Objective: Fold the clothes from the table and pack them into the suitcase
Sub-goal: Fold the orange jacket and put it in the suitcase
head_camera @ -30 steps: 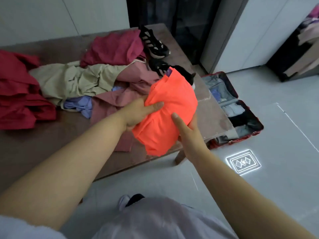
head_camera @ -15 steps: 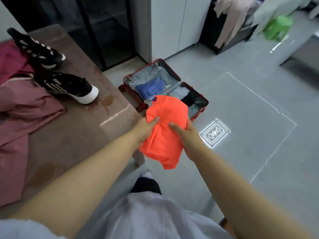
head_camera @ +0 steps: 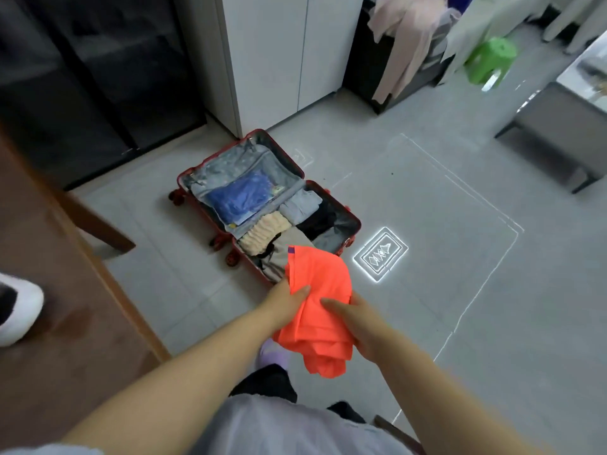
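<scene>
Where the folded orange fabric garment (head_camera: 317, 290) hangs: over the grey floor (head_camera: 460, 257), before the open red hard-shell suitcase (head_camera: 236, 159).
Grip: left hand (head_camera: 285, 305) and right hand (head_camera: 361, 326) clasp it.
Beside: brown tabletop (head_camera: 65, 307), left.

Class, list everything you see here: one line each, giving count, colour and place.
orange garment: 1, orange, held over the suitcase's near corner
suitcase: 1, red, open on floor
blue garment: 1, blue, suitcase's far half
cream garment: 1, cream, suitcase's near half
table: 1, brown, left
shoe: 1, black-and-white, on table
stool: 1, green, upper right
cabinet: 1, white, behind suitcase
floor marking: 1, glowing white, right of suitcase
left hand: 1, gripping orange garment
right hand: 1, gripping orange garment
</scene>
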Motion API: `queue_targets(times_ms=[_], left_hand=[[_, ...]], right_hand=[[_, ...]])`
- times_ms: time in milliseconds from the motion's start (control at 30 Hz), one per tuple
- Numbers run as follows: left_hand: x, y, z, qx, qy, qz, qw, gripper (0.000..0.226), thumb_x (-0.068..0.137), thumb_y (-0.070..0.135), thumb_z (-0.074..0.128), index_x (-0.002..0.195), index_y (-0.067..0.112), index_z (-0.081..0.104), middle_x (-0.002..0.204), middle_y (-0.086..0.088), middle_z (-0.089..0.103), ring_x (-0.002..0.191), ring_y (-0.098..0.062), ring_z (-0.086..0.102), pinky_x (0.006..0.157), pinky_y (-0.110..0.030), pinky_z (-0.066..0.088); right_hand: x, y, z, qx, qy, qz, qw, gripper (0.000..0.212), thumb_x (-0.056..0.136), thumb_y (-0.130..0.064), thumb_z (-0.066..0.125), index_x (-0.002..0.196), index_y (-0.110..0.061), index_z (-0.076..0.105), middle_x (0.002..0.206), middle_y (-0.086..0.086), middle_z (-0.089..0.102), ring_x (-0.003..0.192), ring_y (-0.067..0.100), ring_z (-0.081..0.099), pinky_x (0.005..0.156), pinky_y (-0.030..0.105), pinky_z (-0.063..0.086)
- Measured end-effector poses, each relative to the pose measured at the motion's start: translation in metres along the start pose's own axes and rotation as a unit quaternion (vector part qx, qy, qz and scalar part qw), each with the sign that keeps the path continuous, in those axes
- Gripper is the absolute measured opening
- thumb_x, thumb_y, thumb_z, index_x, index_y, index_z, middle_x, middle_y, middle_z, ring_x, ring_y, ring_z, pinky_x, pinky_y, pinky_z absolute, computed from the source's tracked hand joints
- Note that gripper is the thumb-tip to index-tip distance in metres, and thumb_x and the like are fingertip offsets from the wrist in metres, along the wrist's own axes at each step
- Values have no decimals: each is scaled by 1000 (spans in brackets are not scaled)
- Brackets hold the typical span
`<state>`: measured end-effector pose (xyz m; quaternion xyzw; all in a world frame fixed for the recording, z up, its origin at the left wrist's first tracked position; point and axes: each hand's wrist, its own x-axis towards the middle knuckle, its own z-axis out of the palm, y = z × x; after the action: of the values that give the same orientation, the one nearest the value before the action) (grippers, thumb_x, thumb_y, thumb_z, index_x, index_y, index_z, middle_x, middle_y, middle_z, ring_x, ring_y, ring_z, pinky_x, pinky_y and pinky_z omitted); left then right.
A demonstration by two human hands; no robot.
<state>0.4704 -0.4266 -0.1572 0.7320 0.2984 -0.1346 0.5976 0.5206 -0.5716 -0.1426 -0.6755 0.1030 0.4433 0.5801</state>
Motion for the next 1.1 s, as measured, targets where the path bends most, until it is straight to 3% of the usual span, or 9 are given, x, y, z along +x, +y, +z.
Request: queue_targets(times_ms=[167, 300, 400, 467, 567, 667, 800, 1000, 1100], left_hand=[[66, 48, 1, -40, -44, -27, 998, 44, 94, 20, 54, 137, 12, 44, 137, -7, 51, 125, -19, 48, 106, -31, 36], [112, 69, -4, -137, -52, -56, 988, 56, 89, 20, 62, 140, 15, 38, 133, -3, 52, 123, -19, 49, 106, -34, 38], [142, 64, -2, -165, -9, -71, 984, 96, 60, 38, 81, 141, 14, 36, 135, -4, 52, 123, -20, 50, 108, -41, 38], [167, 50, 6, -163, 14, -78, 983, 110, 42, 44, 76, 139, 14, 35, 136, -6, 50, 126, -22, 48, 109, -44, 36], [197, 34, 17, -155, -5, -88, 984, 88, 49, 32, 71, 129, 23, 37, 131, -9, 52, 125, -24, 48, 107, -43, 38], [228, 13, 25, -149, -36, -107, 982, 83, 65, 16, 70, 139, 16, 32, 135, -9, 50, 126, -23, 48, 108, -44, 37], [282, -43, 31, -98, -88, -133, 982, 71, 82, -1, 65, 141, 16, 30, 136, -5, 49, 125, -21, 48, 108, -39, 37], [375, -151, -3, -47, -191, -118, 973, 64, 84, 2, 66, 138, 18, 36, 130, 3, 53, 118, -12, 52, 104, -29, 41], [431, -205, -19, -15, -151, -111, 982, 67, 83, 5, 68, 140, 18, 35, 129, 8, 51, 115, -6, 50, 95, -14, 40]], right_hand=[[57, -53, -38, 6, 2, 21, 1000, 33, 92, -10, 58, 124, -11, 51, 111, 8, 66, 95, 22, 66, 77, 32, 57], [117, -95, -58, -23, -51, 7, 998, 37, 93, -7, 54, 129, -14, 49, 120, 11, 64, 106, 28, 64, 94, 45, 51], [163, -114, -69, -95, -106, 9, 990, 45, 91, -10, 59, 133, -16, 44, 123, 9, 61, 108, 26, 63, 92, 43, 52], [190, -120, -76, -144, -171, 26, 974, 59, 82, -11, 71, 134, -18, 43, 125, 6, 61, 107, 20, 63, 81, 32, 56], [229, -124, -89, -160, -214, 92, 959, 63, 73, -16, 79, 128, -16, 50, 116, 4, 67, 101, 18, 67, 71, 25, 55], [273, -111, -100, -118, -172, 161, 965, 36, 87, -30, 66, 119, -15, 58, 106, 5, 71, 93, 22, 69, 68, 31, 54], [338, -64, -99, -66, -109, 222, 967, 38, 87, -32, 63, 118, -10, 60, 105, 8, 72, 99, 26, 66, 79, 38, 54], [453, 12, -80, -19, -110, 199, 974, 60, 65, -27, 75, 120, -11, 57, 106, 8, 71, 95, 23, 66, 70, 34, 54], [522, 51, -58, -84, -80, 136, 984, 66, 63, -33, 85, 117, -10, 56, 97, 8, 70, 77, 18, 66, 54, 30, 52]])
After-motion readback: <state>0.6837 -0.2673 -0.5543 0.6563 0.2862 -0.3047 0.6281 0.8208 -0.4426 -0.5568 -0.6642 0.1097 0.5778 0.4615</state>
